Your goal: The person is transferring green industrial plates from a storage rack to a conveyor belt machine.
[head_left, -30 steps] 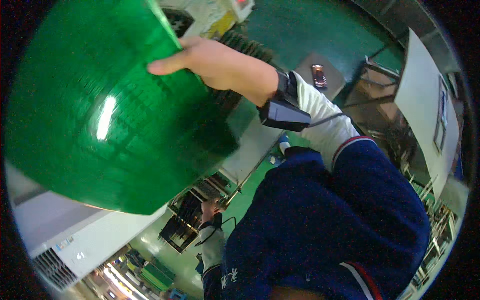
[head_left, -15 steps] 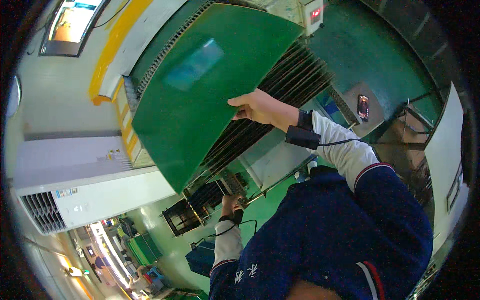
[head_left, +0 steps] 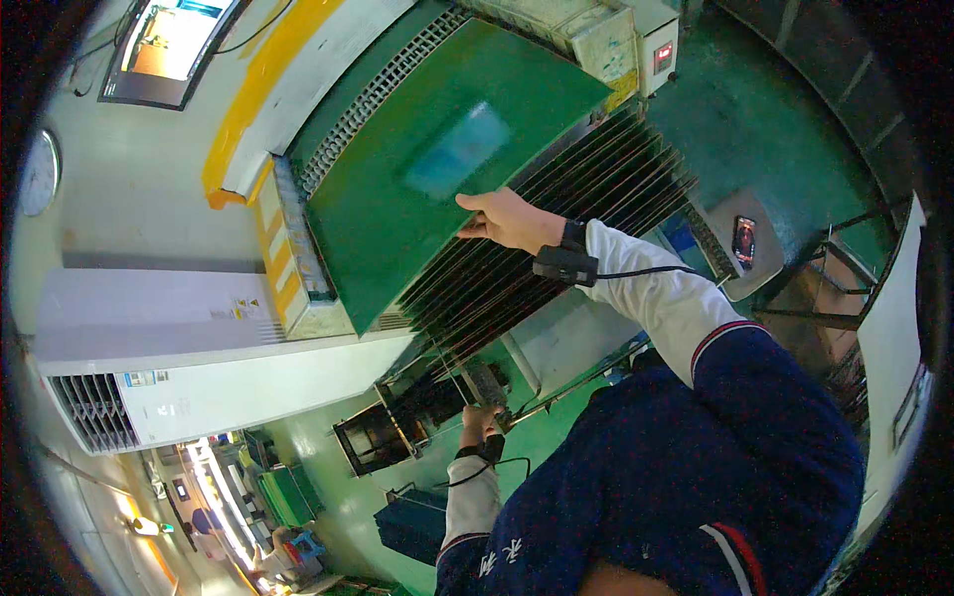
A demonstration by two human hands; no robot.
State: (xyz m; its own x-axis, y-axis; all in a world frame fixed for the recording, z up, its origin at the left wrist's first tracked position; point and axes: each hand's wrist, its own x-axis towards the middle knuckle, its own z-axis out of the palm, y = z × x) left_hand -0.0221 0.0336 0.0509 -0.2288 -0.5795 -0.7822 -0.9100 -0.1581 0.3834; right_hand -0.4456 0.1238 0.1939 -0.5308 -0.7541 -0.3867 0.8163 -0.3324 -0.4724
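My right hand [head_left: 512, 219] is closed on the near edge of a large, glossy green panel [head_left: 397, 219], thumb on top and fingers curled beneath. The panel is thin and flat, and it lies over a roller bed [head_left: 378, 94], whose rollers show along its far left side. Close below the panel's near edge is a rack with dark, thin slats [head_left: 586, 204]. Lower down, my left hand [head_left: 481, 421] has its fingers curled beside the rack's lower end bar [head_left: 485, 385]; what they grip is partly hidden.
A white cabinet unit [head_left: 238, 387] stands left of the roller bed, beside a yellow-striped machine frame [head_left: 278, 248]. A control box [head_left: 657, 55] with a red display is at the top. A phone [head_left: 743, 241] rests on a stool [head_left: 770, 263] at right. A dark empty-looking rack [head_left: 378, 437] stands below.
The green panel, still in my right hand, looks smaller and lower, and more rollers and rack slats show around it. The whole view has shifted somewhat. My left hand keeps its place at the rack's end.
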